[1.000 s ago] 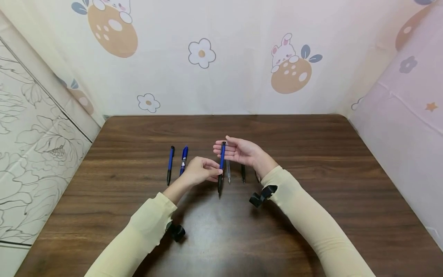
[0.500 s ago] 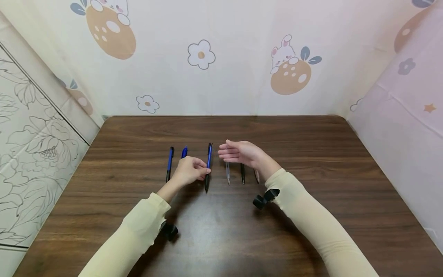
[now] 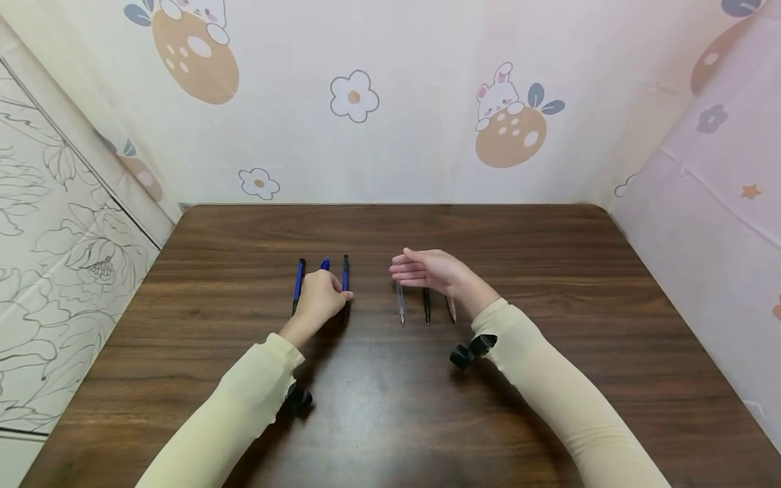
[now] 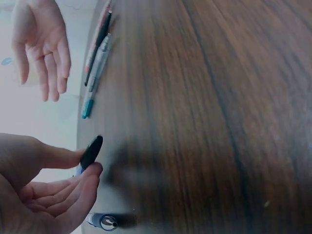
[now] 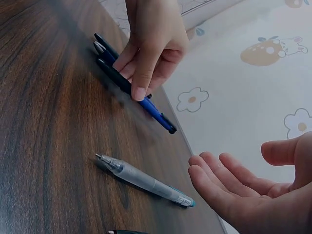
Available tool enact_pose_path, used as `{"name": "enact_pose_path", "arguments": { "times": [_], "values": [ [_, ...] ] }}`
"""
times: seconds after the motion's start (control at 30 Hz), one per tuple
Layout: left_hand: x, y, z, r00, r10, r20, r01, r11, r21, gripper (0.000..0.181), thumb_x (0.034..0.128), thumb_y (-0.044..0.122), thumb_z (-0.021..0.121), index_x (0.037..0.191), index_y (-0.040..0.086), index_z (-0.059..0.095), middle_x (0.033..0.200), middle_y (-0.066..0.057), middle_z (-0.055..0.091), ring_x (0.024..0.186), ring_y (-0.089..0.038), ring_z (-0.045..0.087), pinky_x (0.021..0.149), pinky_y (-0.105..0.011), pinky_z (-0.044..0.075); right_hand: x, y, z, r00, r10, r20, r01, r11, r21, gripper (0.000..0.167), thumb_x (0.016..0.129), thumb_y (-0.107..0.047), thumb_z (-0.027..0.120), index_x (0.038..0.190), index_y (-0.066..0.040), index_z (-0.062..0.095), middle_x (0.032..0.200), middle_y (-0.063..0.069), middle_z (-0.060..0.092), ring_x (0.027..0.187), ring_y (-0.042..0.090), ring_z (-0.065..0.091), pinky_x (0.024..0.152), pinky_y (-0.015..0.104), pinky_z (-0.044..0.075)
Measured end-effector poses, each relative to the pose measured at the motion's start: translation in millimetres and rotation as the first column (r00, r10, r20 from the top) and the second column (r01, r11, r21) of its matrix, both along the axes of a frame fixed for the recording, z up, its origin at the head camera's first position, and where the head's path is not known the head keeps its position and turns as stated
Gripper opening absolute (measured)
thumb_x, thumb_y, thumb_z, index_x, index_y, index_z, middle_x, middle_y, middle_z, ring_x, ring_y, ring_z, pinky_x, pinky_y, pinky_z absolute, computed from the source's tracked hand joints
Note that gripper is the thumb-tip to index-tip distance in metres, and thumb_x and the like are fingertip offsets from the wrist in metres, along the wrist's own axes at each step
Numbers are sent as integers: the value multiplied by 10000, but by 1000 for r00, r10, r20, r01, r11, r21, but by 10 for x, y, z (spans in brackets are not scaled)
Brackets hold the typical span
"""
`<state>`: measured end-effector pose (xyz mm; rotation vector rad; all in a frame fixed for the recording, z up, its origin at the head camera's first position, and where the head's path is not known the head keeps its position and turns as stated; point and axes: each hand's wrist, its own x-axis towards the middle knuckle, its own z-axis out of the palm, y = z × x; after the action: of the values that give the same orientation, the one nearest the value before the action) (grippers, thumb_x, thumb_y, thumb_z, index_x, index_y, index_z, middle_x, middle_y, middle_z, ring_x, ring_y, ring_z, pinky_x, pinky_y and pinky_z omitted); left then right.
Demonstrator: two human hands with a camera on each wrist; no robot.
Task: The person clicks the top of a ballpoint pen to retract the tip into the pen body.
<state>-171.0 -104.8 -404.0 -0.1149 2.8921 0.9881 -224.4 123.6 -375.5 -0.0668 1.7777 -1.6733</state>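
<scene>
My left hand (image 3: 318, 297) pinches a blue pen with a black grip (image 3: 346, 274) between thumb and fingers. In the right wrist view this pen (image 5: 155, 113) is held just above the table, beside two other pens. Left of it, a blue pen with a black lower end (image 3: 299, 279) and a second blue pen (image 3: 325, 263) lie partly hidden by the left hand. My right hand (image 3: 434, 270) holds nothing, its fingers extended and palm facing left. Under and near it lie a clear pen (image 3: 400, 301), a black pen (image 3: 427, 308) and a pinkish pen (image 3: 451, 309).
The dark wooden table (image 3: 390, 413) reaches back to a patterned curtain (image 3: 421, 135). A panel with line-drawn flowers (image 3: 73, 251) stands at the left. Each wrist bears a black camera mount, as on the right wrist (image 3: 472, 351).
The left hand has carried the blue pen leftward, away from the right hand, to beside the other two blue pens. The right hand has shifted slightly right, its fingers no longer behind that pen.
</scene>
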Motion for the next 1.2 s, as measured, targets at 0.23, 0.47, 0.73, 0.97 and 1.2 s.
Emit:
{"name": "enact_pose_path", "arguments": {
  "times": [0.23, 0.47, 0.73, 0.97, 1.2],
  "values": [
    [-5, 33, -22, 1000, 15, -16, -17, 996, -88, 470, 839, 174, 739, 485, 130, 432, 441, 34, 411, 406, -108, 411, 358, -188, 289, 5, 42, -2, 1000, 14, -25, -14, 1000, 18, 512, 1053, -296, 352, 1412, 66, 399, 1441, 266, 447, 1346, 369, 450, 1113, 395, 433],
    [-6, 54, -32, 1000, 16, -9, -17, 983, -184, 342, 848, 217, 734, 604, 79, 538, 577, -53, 552, 511, -192, 554, 410, -249, 393, 1, 62, -14, 998, 8, -57, -5, 998, 56, 502, 1053, -305, 355, 1392, 57, 437, 1409, 263, 487, 1313, 369, 491, 1076, 391, 471],
    [17, 77, -23, 1000, -11, -17, 5, 963, -270, 355, 838, 276, 749, 604, 91, 557, 579, -63, 590, 495, -199, 564, 407, -254, 377, 7, 116, -76, 997, -12, -77, 19, 996, 93, 502, 1051, -305, 362, 1382, 63, 444, 1379, 293, 501, 1160, 290, 629, 1005, 344, 529],
    [49, 124, -26, 996, -24, -90, -6, 947, -320, 370, 839, 341, 742, 648, 91, 546, 576, -43, 561, 510, -204, 564, 421, -262, 378, 40, 156, -108, 995, -46, -91, 57, 991, 118, 494, 1049, -296, 373, 1373, 69, 450, 1359, 289, 523, 967, 148, 690, 948, 315, 560],
    [31, 248, -2, 987, -75, -146, 22, 940, -339, 315, 869, 373, 703, 969, 77, 668, 862, -89, 674, 715, -247, 650, 562, -365, 538, 113, 236, -108, 987, -33, -158, 57, 987, 153, 489, 1047, -299, 382, 1349, 75, 473, 1331, 286, 550, 977, 140, 693, 947, 321, 561]
  ]
}}
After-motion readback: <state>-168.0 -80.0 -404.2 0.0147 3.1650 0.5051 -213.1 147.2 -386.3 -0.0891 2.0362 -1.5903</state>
